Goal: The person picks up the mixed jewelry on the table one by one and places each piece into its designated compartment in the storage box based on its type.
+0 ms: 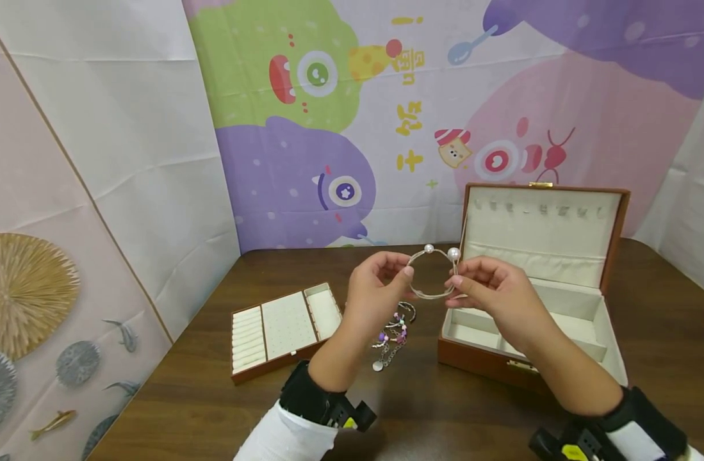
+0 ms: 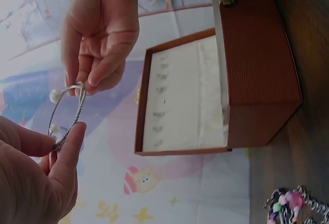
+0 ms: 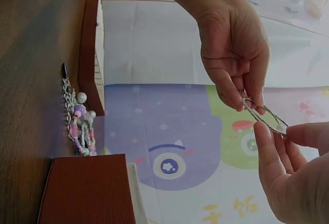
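Note:
A thin silver bracelet (image 1: 432, 297) with two white pearls is held up above the table between both hands. My left hand (image 1: 377, 291) pinches its left side between thumb and fingers. On the opposite side my right hand (image 1: 498, 296) pinches it near the larger pearl (image 1: 453, 254). Seen from the left wrist, the bracelet (image 2: 80, 103) shows a ridged, chain-like band. Below the hands, a small pile of beaded and chain jewelry (image 1: 394, 333) lies on the table, with purple and pink beads. The right wrist view shows that pile (image 3: 81, 124) too.
An open brown jewelry box (image 1: 478, 362) stands at the right, its cream lid (image 1: 539, 237) raised with a row of hooks. To the left lies a jewelry tray (image 1: 288, 323) with ring rolls and compartments. A cartoon-printed cloth (image 1: 305, 166) hangs behind the table (image 1: 213, 410).

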Demonstrator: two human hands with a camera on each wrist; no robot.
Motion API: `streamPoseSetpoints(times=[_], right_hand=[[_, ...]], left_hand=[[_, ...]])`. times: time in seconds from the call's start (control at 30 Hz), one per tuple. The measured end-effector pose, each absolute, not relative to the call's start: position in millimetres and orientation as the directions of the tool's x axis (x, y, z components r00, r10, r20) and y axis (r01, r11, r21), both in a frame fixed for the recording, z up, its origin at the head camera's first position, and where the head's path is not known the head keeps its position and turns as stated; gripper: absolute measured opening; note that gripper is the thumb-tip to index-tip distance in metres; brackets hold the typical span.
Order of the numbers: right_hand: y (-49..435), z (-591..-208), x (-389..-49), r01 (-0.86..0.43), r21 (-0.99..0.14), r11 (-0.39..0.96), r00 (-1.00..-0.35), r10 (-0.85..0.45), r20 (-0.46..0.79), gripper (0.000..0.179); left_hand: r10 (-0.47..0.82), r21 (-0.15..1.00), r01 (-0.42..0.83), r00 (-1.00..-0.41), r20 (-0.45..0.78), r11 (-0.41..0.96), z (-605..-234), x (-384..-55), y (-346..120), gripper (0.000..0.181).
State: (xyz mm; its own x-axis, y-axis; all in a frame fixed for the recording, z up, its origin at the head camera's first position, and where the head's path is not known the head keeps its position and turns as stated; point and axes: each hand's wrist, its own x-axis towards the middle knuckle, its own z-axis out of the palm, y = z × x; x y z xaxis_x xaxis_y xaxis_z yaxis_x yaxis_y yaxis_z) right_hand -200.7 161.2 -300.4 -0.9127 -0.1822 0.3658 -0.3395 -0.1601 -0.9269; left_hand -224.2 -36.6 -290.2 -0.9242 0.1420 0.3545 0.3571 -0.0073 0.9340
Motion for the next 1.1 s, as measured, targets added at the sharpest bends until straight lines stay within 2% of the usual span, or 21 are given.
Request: streamPoseSetpoints(times=[0.1, 0.2, 0.63, 0.9, 1.1], right_hand=[[162, -300, -202, -0.356, -0.91, -0.213, -0.904, -0.166, 0.393, 0.002], [163, -301, -203, -0.379, -0.892, -0.246, -0.894, -0.149, 0.421, 0.01], [176, -295, -202, -0.432, -0.869, -0.243, -0.883, -0.084, 0.462, 0.013], [196, -293, -204, -0.448, -0.862, -0.239, -0.878, -0.064, 0.474, 0.016], [206, -287, -209, -0.373, -0.926, -0.058, -0.924, -0.064, 0.376, 0.012]], left_hand=[[0.156, 0.944, 0.322, -0.931, 0.33, -0.075, -290, -224, -34, 0.013], [0.185, 0.949, 0.293, -0.932, 0.31, -0.114, -289, -224, -33, 0.014], [0.313, 0.966, 0.191, -0.92, 0.237, -0.173, -286, -225, -34, 0.026], [0.395, 0.989, 0.142, -0.907, 0.143, -0.031, -297, -229, -36, 0.034], [0.393, 0.989, 0.077, -0.919, 0.022, 0.126, -316, -239, -29, 0.032]])
